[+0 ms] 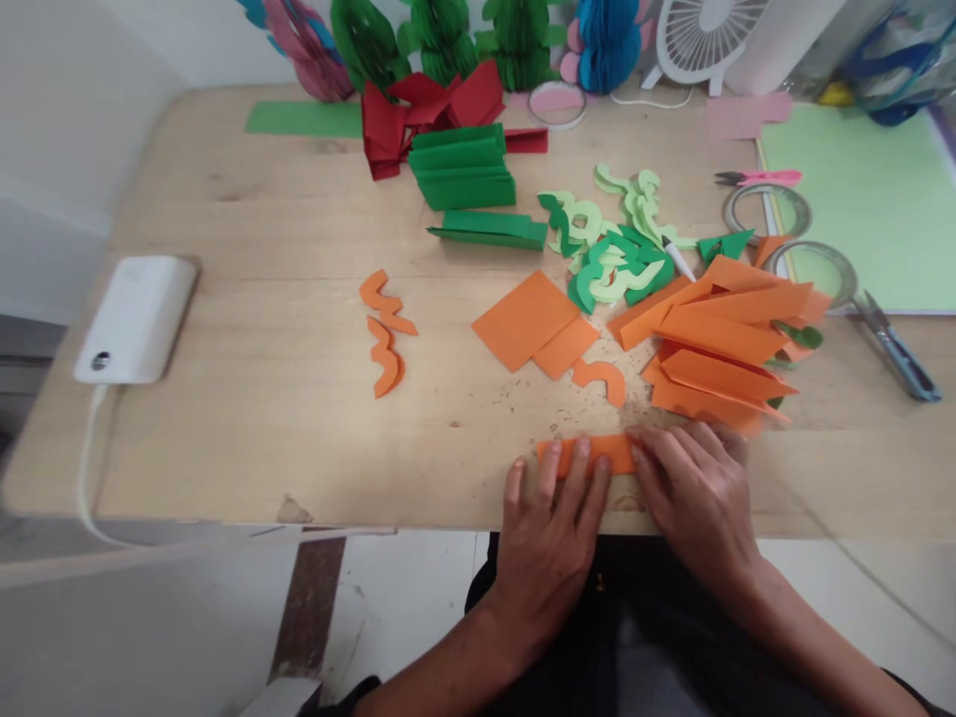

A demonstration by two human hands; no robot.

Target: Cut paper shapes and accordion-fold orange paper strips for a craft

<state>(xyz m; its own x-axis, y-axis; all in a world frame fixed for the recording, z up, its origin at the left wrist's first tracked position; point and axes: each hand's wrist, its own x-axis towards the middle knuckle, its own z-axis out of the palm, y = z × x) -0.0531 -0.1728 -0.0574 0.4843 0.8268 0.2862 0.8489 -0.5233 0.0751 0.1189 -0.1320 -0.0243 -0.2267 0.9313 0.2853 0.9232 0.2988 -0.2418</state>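
Near the table's front edge lies a folded orange paper strip (603,448). My left hand (554,518) rests on it with fingers spread and fingertips pressing it flat. At the strip's right end, my right hand (694,488) has its fingers curled together on the paper, pinching that end. Just beyond are two flat orange paper pieces (523,319) and a curved orange cutout (603,378). A heap of folded orange paper (732,339) sits past my right hand. More orange cutouts (386,363) lie off to the left.
Green cutouts (619,264), folded green paper (463,169) and red paper (433,105) lie farther back. At right are tape rolls (851,269), a utility knife (900,349) and pink-handled snips (762,178). A white power bank (138,319) with a cable is at left; a fan (706,40) stands behind.
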